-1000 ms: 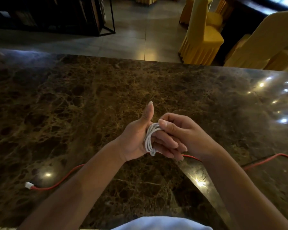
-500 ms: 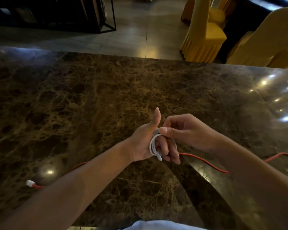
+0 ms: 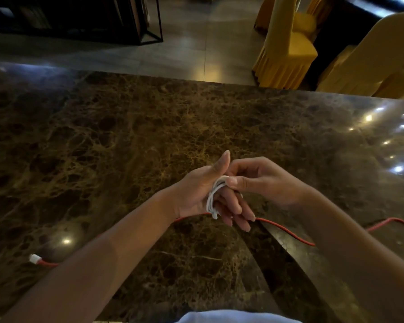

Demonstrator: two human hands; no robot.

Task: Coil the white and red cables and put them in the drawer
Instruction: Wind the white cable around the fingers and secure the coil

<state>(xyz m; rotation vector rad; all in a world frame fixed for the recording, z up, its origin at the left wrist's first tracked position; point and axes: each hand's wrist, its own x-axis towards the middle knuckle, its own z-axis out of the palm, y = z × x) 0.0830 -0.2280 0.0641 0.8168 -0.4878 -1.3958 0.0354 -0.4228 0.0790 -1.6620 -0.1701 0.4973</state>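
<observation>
Pinching the top of the coil, the right hand [image 3: 264,180] is pressing thumb and forefinger onto the white cable [image 3: 216,194], which is looped in several turns around the fingers of the left hand [image 3: 205,194]. The left fingers are extending straight through the loops, thumb raised, acting as a former rather than clamping. Both hands are hovering above the marble table [image 3: 117,141].

The white cable is appearing light, thin and limp; the loops are likely to spring apart if released, so the operator should be holding across all turns together at one point. Its free end seems to be hanging at the lower edge of the coil, though this is hard to confirm.

The red cable [image 3: 287,230] is lying uncoiled on the table beneath the hands, its white connector [image 3: 34,258] at the near left. No drawer is showing.
</observation>
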